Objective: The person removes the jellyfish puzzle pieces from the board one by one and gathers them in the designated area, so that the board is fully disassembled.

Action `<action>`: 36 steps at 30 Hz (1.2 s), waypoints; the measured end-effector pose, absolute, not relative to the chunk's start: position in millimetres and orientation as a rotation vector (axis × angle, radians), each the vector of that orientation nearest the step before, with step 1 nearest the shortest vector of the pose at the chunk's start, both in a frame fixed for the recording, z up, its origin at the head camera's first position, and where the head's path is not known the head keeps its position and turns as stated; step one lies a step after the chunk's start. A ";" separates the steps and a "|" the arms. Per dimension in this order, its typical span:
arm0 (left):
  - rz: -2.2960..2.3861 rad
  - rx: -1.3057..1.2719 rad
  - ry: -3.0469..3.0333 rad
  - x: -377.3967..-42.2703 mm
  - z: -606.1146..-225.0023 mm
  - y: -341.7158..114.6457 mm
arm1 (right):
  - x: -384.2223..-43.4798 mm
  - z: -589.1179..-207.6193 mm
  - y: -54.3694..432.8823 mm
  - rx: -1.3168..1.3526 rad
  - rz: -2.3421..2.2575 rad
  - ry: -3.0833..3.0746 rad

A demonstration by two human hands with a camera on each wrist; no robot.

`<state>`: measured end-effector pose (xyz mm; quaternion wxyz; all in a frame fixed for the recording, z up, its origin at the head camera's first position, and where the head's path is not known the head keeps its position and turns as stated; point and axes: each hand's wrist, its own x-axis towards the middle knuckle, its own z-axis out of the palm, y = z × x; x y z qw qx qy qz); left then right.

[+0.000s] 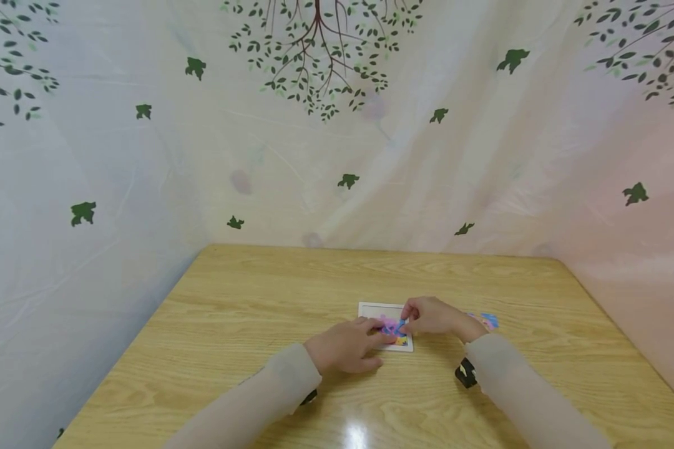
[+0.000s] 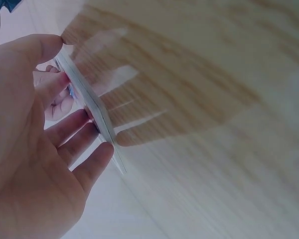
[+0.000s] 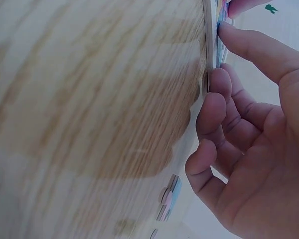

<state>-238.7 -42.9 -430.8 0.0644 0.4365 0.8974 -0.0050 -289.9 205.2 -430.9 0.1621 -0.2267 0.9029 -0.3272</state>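
Observation:
A small white-framed jigsaw puzzle [image 1: 371,305] lies on the wooden table, its bare backing showing at the upper left. Pink, blue and yellow pieces [image 1: 392,327] fill part of it. My left hand [image 1: 347,344] rests over the puzzle's left and lower part with its fingers extended; in the left wrist view the fingertips meet the tray's edge [image 2: 97,109]. At the right edge, my right hand [image 1: 434,315] pinches a blue puzzle piece [image 1: 401,324] between thumb and index finger. The other right-hand fingers [image 3: 209,114] curl beside the frame, and the piece is mostly hidden.
More colourful puzzle pieces [image 1: 488,320] lie on the table [image 1: 258,287] just beyond my right wrist. A dark wrist strap [image 1: 466,373] shows at the right cuff. Behind the table hangs a pale curtain [image 1: 292,187] printed with leaves and branches.

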 end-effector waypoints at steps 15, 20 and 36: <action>-0.005 1.336 2.710 -236.2 -428.6 -42.8 | -288.0 -433.2 203.8 -0.696 -1.033 2.563; -0.007 1.314 2.702 -236.0 -427.5 -42.4 | -288.3 -435.3 205.4 -0.753 -1.046 2.547; -0.038 1.363 2.721 -238.1 -432.3 -42.8 | -287.0 -436.1 208.6 -0.782 -1.100 2.479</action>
